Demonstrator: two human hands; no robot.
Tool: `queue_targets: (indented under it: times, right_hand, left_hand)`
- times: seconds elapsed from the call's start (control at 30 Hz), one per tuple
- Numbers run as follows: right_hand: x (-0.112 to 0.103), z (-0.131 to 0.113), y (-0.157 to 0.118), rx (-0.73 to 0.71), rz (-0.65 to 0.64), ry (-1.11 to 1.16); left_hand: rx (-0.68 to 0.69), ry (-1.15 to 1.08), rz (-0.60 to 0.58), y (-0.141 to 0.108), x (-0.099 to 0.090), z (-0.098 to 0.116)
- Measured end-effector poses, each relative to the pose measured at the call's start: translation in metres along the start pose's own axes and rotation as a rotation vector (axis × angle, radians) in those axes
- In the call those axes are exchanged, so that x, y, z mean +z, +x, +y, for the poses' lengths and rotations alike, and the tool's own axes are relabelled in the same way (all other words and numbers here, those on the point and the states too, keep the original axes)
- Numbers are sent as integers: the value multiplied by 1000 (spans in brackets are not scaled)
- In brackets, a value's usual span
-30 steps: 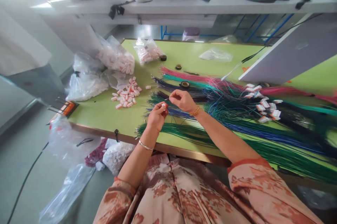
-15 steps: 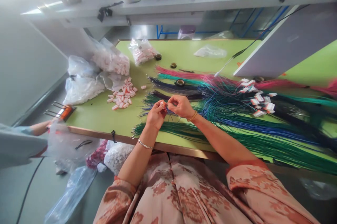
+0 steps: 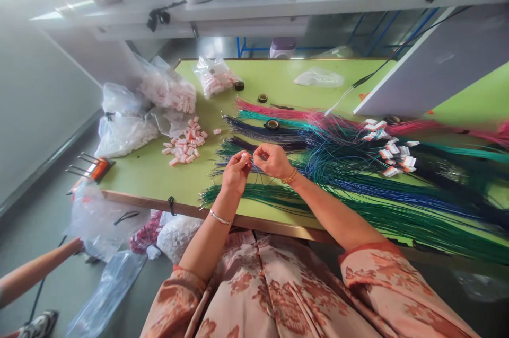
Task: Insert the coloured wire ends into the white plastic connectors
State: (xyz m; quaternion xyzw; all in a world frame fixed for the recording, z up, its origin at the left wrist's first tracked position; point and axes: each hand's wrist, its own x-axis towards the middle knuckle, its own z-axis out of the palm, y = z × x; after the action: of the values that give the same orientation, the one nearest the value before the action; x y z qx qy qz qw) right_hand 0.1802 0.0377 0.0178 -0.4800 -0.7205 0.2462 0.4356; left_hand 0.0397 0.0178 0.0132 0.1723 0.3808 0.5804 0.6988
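My left hand [image 3: 236,174] pinches a small white and orange connector [image 3: 246,156] over the green table. Close on its right, my right hand [image 3: 272,160] is closed, thumb and forefinger together at the connector's side; a thin wire seems to be between them. A few dark wires hang below the two hands. Bundles of green wires [image 3: 278,197], blue, black, teal and pink wires [image 3: 274,109] lie across the table under and beyond my hands. Loose orange and white connectors [image 3: 186,143] form a pile to the left. More white connectors [image 3: 392,151] sit on wire ends at the right.
Plastic bags [image 3: 125,134] stand at the table's left edge, and another bag [image 3: 217,77] farther back. Black tape rolls [image 3: 272,124] lie among the wires. A shelf [image 3: 246,7] crosses above the table. Another person's arm [image 3: 43,266] reaches in at lower left, near hanging bags.
The other person's arm has moved down and away from the orange rack at the left, and a shoe now shows. My hands have barely moved.
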Motion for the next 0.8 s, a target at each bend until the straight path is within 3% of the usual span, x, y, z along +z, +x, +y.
queue_targets:
  times: [0.33, 0.57, 0.8]
  right_hand:
    - [4, 5, 1, 16, -21, 20]
    - [4, 6, -1, 11, -83, 68]
    - [0, 6, 1, -41, -125, -16]
  left_hand:
    - [22, 18, 9, 1, 2, -2]
    - [161, 102, 101, -1, 8, -9]
    - [145, 114, 97, 3, 10, -5]
